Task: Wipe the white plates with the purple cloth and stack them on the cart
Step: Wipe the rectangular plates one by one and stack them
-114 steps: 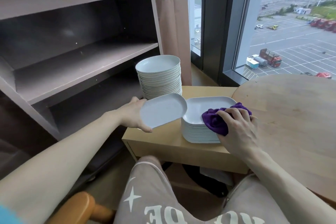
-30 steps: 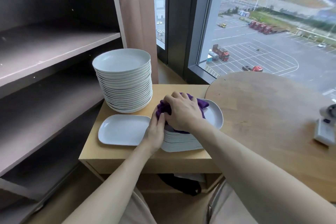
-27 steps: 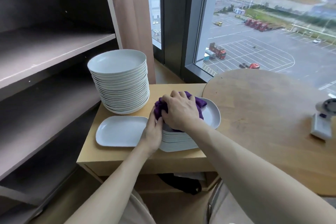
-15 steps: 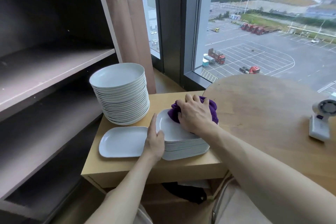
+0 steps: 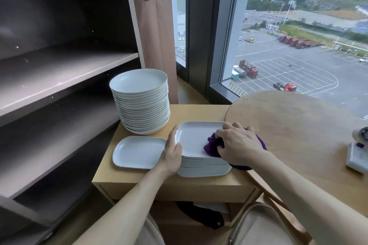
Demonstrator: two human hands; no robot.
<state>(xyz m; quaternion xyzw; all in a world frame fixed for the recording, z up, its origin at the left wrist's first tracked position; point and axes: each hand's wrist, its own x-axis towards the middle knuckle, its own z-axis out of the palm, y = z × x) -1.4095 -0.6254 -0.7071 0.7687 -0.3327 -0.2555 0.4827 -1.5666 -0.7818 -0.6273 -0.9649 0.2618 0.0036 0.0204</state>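
The right hand grips the bunched purple cloth and presses it on the top plate, which lies flat and face up on the stack between the two hands. The left hand rests, fingers fairly straight, against the stack's left rim, holding nothing. To wipe well, I judge the left should brace the stack firmly while the cloth sweeps across the whole face toward it, rim included. The plate's long axis seems to run from hand to hand; a single plate lies just beyond the left hand on the counter
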